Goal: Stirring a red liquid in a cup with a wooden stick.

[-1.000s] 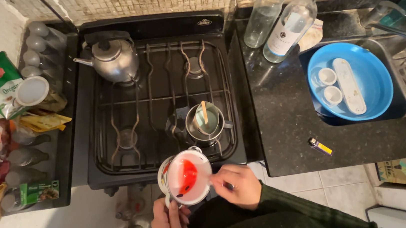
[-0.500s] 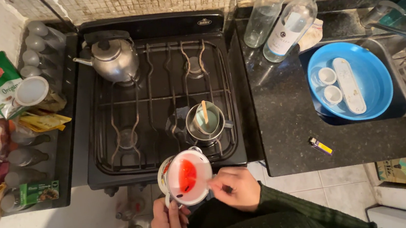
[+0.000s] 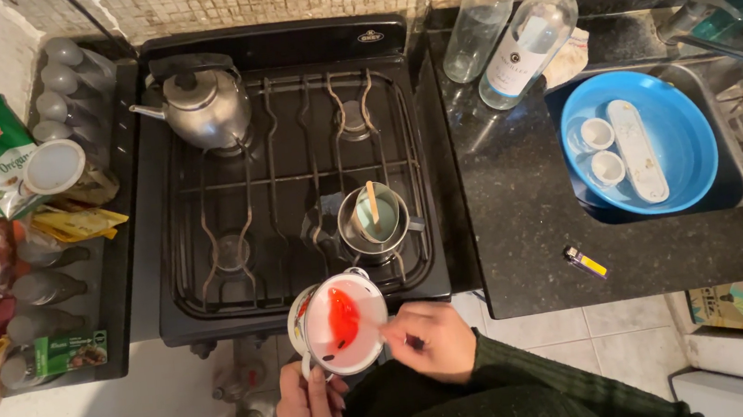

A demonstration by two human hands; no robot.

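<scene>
Change since the earlier frames: slight; the white enamel mug with red contents (image 3: 339, 324) sits a touch farther right and nearer the stove's front edge, the right hand (image 3: 434, 342) has drawn in closer to its rim, all else on stove and table unmoved. Item: small round white mug, thin rim, patterned outer wall, inside filled with pinkish-white liquid and a bright red streak at centre; handle at its lower left. Position: held in the air just before the front edge of the black gas stove (image 3: 289, 167), directly below the small steel pot with a wooden stick (image 3: 375, 220) on the front right burner. Grip, left hand (image 3: 309, 415): clenched on the mug from beneath, fingers wrapped at the handle side, mug above the knuckles. Grip, right hand: fingers pinched on a thin utensil whose kind cannot be told, its tip reaching into the mug at the right rim. Surroundings: steel kettle (image 3: 203, 107) on rear left burner; two clear glass bottles (image 3: 514, 33) on the black table; blue plastic basin (image 3: 642, 152) in the sink; small lighter (image 3: 585, 260) near the table's front edge
</scene>
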